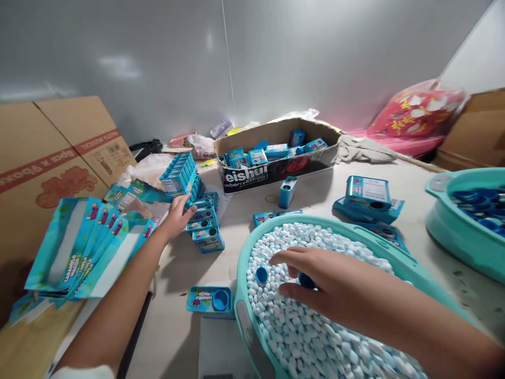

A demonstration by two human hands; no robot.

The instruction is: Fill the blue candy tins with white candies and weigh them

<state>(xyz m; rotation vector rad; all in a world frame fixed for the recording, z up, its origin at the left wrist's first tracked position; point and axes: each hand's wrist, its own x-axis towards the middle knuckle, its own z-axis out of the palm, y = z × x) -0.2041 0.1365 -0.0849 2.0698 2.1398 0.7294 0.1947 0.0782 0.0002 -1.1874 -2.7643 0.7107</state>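
Observation:
My left hand (177, 217) is at the left row of small blue tins (207, 239), its thumb and fingers apart and reaching against the nearer tins. Over a turquoise tub (241, 295) of pale blue and white candies (292, 326), my right hand (315, 273) hangs with thumb and index finger spread. One small blue cup (261, 275) sits in the candies just beyond its fingertips. Another blue cup (306, 280) shows between thumb and fingers, partly hidden. Left of the tub, a blue tin (205, 300) with a round cup-like opening rests on a flat pale plate (221, 342).
A black-printed carton (276, 176) of blue tins stands at the back. Folded blue display boxes (82, 247) lean at left beside a large brown carton (59, 152). A second turquoise tub (453, 226) with dark blue caps is at right. Loose tins (366, 192) lie behind the candy tub.

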